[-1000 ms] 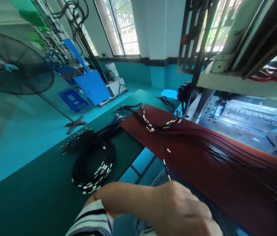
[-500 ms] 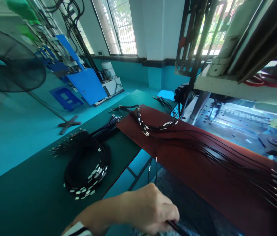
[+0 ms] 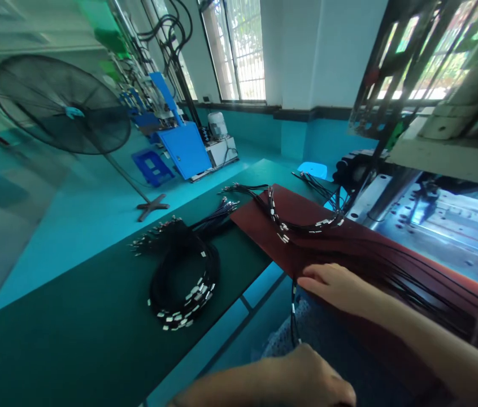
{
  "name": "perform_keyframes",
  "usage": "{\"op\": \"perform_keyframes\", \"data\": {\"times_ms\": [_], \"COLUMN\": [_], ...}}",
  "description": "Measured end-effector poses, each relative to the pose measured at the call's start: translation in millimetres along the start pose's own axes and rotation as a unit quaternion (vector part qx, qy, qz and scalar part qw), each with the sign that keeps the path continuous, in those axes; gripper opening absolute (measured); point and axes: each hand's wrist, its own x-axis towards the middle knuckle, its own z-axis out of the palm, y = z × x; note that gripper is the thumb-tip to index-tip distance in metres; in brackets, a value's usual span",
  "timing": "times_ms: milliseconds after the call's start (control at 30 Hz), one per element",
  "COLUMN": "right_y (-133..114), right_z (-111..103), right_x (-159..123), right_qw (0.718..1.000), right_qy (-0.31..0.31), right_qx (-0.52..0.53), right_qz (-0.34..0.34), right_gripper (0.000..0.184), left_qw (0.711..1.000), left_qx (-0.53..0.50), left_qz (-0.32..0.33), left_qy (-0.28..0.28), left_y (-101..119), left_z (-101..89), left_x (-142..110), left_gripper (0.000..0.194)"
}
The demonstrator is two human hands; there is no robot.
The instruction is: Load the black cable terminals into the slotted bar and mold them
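My left hand [image 3: 313, 376] is low at the bottom edge, fingers curled around black cables [image 3: 294, 325]. These cables hang from the front edge of the red-brown board [image 3: 260, 226] and carry small white tags. My right hand [image 3: 334, 285] reaches in from the right over that edge, thumb and fingers stretched out close beside the hanging cables. Whether its fingertips touch them I cannot tell. Behind it, a loose bundle of tagged black cables [image 3: 307, 227] lies curved on the board, with long strands running to the right.
On the green table [image 3: 73, 333] lies a coil of black cables [image 3: 216, 271] with white tags and metal ends. A machine with a metal bed [image 3: 455, 226] stands at the right. A floor fan [image 3: 73, 113] and blue cabinet [image 3: 186, 150] stand behind. A blue stool [image 3: 313, 168] is beyond the board.
My right hand has come into view from the right, beside the hanging cables. My left hand has shifted right and lower in the view. The camera has turned left, moving the scene rightward.
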Motion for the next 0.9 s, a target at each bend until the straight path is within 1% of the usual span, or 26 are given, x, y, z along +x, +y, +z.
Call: {"op": "perform_keyframes", "data": {"times_ms": [67,133,167,200,233,267,300,333,367,400,433,467,500,533,567,600,633,667,700,733,767,800,833,867,900], "right_y": [-14,-22,-24,-27,-30,-33,-39,-45,-52,-61,-69,-79,-87,-95,-102,-108,-111,-113,-113,-110,-107,-102,-95,-88,-81], "right_z": [22,36,37,35,29,21,12,2,-7,-14,-19,-22,-22,-20,-17,-13,-9,-5,-2,1,3,5,7,9,12], "right_x": [40,61,65,66,64,60,56,52,47,42,36,31,25,19,13,7,2,-2,-4,-6,-7,-7,-7,-7,-7], "right_qw": [0.998,0.996,0.996,0.997,0.998,0.997,0.992,0.984,0.975,0.967,0.961,0.956,0.952,0.948,0.942,0.937,0.933,0.93,0.929,0.928,0.927,0.926,0.923,0.923,0.924], "right_qy": [0.018,0.038,0.043,0.047,0.05,0.053,0.053,0.043,0.022,-0.005,-0.036,-0.063,-0.084,-0.095,-0.102,-0.106,-0.109,-0.11,-0.111,-0.108,-0.104,-0.1,-0.1,-0.102,-0.106], "right_qx": [-0.046,-0.073,-0.072,-0.056,-0.026,0.013,0.057,0.103,0.145,0.177,0.197,0.203,0.196,0.179,0.159,0.145,0.145,0.159,0.181,0.208,0.232,0.251,0.264,0.268,0.267], "right_qz": [0.029,0.045,0.039,0.019,-0.016,-0.059,-0.104,-0.141,-0.167,-0.183,-0.192,-0.202,-0.22,-0.246,-0.276,-0.299,-0.311,-0.312,-0.304,-0.29,-0.275,-0.265,-0.26,-0.257,-0.252], "right_gripper": [0.027,0.021,0.019,0.018,0.018,0.017,0.017,0.017,0.017,0.017,0.016,0.016,0.016,0.015,0.015,0.014,0.013,0.01,0.007,0.005,0.009,0.012,0.013,0.012,0.012], "left_qw": [1.0,0.997,0.995,0.991,0.983,0.962,0.919,0.85,0.762,0.671,0.595,0.537,0.499,0.474,0.46,0.453,0.452,0.458,0.472,0.497,0.531,0.564,0.603,0.631,0.637], "left_qx": [-0.004,-0.028,-0.046,-0.067,-0.092,-0.122,-0.157,-0.203,-0.263,-0.344,-0.447,-0.55,-0.636,-0.69,-0.721,-0.74,-0.745,-0.741,-0.731,-0.708,-0.675,-0.63,-0.581,-0.528,-0.469], "left_qz": [0.02,0.062,0.077,0.081,0.067,0.032,-0.018,-0.076,-0.13,-0.171,-0.198,-0.205,-0.208,-0.205,-0.204,-0.202,-0.194,-0.182,-0.165,-0.141,-0.119,-0.108,-0.092,-0.09,-0.097], "left_qy": [0.005,0.021,0.04,0.079,0.144,0.241,0.361,0.48,0.578,0.634,0.638,0.606,0.551,0.507,0.476,0.454,0.451,0.456,0.465,0.481,0.498,0.522,0.538,0.561,0.603], "left_y": [-7,-14,-17,-20,-22,-24,-27,-30,-35,-41,-49,-58,-68,-79,-89,-97,-103,-105,-103,-96,-86,-72,-57,-41,-27], "left_z": [4.2,0.6,-3.9,-10.0,-17.7,-27.3,-38.6,-51.8,-66.8,-83.2,-100.8,-118.9,-137.2,-155.2,-172.9,-190.4,-207.9,-225.8,-244.5,-263.8,-283.7,-303.5,-322.3,-339.1,-352.6], "left_x": [8,6,2,-5,-13,-22,-32,-42,-52,-60,-66,-71,-74,-76,-77,-76,-75,-75,-75,-78,-84,-93,-107,-125,-147], "left_gripper": [0.023,0.026,0.027,0.028,0.029,0.03,0.032,0.034,0.034,0.031,0.029,0.029,0.033,0.037,0.039,0.038,0.034,0.03,0.027,0.027,0.03,0.039,0.058,0.068,0.057]}}
